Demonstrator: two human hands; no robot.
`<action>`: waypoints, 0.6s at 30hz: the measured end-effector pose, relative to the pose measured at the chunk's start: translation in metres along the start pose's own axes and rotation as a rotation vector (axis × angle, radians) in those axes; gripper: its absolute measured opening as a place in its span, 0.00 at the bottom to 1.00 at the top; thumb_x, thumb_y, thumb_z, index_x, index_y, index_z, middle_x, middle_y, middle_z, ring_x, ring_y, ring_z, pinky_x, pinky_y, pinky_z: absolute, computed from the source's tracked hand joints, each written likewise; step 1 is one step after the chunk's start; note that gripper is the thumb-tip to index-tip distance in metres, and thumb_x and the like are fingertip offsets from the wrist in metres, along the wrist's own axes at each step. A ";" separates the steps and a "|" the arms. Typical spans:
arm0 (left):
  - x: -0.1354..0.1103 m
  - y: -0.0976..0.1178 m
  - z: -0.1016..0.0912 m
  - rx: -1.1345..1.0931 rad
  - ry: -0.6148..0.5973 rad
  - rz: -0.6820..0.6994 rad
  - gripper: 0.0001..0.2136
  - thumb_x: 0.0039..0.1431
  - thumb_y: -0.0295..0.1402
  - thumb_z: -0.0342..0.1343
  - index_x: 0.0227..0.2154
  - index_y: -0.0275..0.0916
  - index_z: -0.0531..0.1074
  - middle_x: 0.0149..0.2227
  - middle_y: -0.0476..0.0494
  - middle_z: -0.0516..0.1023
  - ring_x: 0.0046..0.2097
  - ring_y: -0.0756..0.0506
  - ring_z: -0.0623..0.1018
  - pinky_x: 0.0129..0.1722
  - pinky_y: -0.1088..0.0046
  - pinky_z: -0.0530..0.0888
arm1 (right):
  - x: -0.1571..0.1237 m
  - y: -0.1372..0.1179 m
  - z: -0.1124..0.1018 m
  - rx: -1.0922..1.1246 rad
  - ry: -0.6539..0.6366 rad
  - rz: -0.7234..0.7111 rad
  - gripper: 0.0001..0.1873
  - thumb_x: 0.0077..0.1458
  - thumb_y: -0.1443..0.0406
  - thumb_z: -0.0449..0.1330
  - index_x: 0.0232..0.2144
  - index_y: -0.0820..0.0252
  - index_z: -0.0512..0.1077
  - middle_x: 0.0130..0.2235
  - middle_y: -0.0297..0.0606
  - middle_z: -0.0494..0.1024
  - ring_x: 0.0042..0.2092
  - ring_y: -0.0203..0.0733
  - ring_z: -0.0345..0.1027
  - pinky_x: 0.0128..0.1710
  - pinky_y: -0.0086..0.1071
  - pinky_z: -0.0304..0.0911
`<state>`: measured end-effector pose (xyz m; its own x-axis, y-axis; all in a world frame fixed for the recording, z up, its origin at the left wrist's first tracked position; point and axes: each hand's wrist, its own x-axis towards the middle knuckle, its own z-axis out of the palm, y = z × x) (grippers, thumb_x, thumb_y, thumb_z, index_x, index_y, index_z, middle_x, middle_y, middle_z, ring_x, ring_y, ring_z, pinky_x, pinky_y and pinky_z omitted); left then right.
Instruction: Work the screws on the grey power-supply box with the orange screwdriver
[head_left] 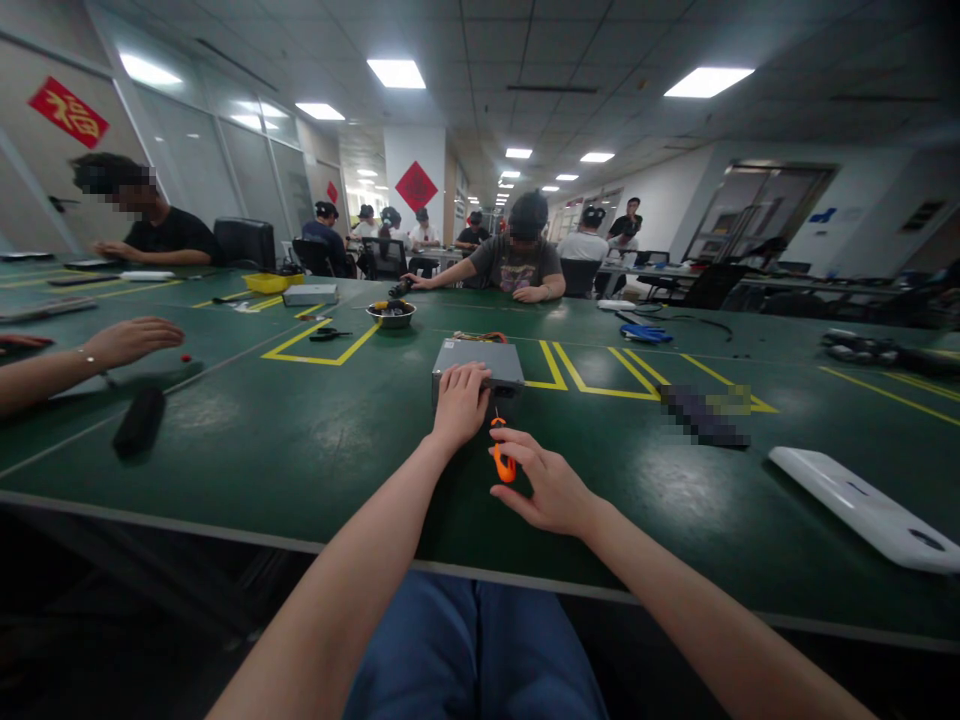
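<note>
A grey metal box lies on the green table straight in front of me. My left hand rests on the box's near edge, fingers curled over the top of it. My right hand is closed around an orange-handled screwdriver, whose thin shaft points up toward the near face of the box. Both forearms reach in from the bottom of the view, above my blue trousers.
A white flat device lies at the right, and a black object at the left near a co-worker's hand. A metal bowl, scissors and a yellow tray sit farther back. Several people sit at the tables.
</note>
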<state>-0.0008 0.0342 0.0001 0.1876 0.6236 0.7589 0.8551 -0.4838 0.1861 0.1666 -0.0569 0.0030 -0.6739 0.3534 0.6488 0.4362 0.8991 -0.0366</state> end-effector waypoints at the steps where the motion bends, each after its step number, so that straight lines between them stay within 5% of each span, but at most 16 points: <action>1: 0.000 0.000 0.000 0.002 -0.002 0.000 0.11 0.59 0.30 0.47 0.45 0.43 0.64 0.53 0.47 0.69 0.56 0.46 0.65 0.60 0.62 0.55 | 0.001 -0.001 -0.001 -0.019 -0.040 -0.013 0.20 0.59 0.61 0.52 0.52 0.61 0.55 0.53 0.53 0.63 0.51 0.47 0.65 0.44 0.39 0.68; 9: -0.001 -0.001 0.001 0.018 0.009 0.007 0.11 0.59 0.29 0.47 0.45 0.43 0.63 0.52 0.47 0.69 0.56 0.46 0.65 0.60 0.63 0.55 | -0.001 0.003 0.004 -0.065 0.091 -0.008 0.16 0.57 0.59 0.55 0.44 0.60 0.58 0.49 0.51 0.69 0.46 0.46 0.69 0.38 0.36 0.70; 14: 0.000 -0.001 0.002 0.024 0.007 0.009 0.11 0.59 0.29 0.47 0.45 0.43 0.63 0.53 0.46 0.69 0.56 0.46 0.65 0.59 0.63 0.55 | 0.002 0.000 0.001 -0.092 -0.036 -0.033 0.19 0.58 0.59 0.54 0.50 0.61 0.58 0.51 0.51 0.67 0.46 0.46 0.69 0.41 0.37 0.70; 18: -0.001 -0.001 0.002 0.020 0.012 0.013 0.11 0.59 0.29 0.47 0.45 0.43 0.63 0.53 0.47 0.69 0.56 0.46 0.65 0.60 0.63 0.55 | 0.002 0.002 0.001 -0.129 0.036 -0.035 0.15 0.59 0.60 0.53 0.47 0.60 0.61 0.48 0.50 0.68 0.43 0.44 0.70 0.37 0.35 0.70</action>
<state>-0.0010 0.0354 -0.0015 0.1926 0.6098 0.7688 0.8622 -0.4793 0.1641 0.1657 -0.0538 0.0030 -0.6691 0.3109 0.6751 0.4878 0.8690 0.0833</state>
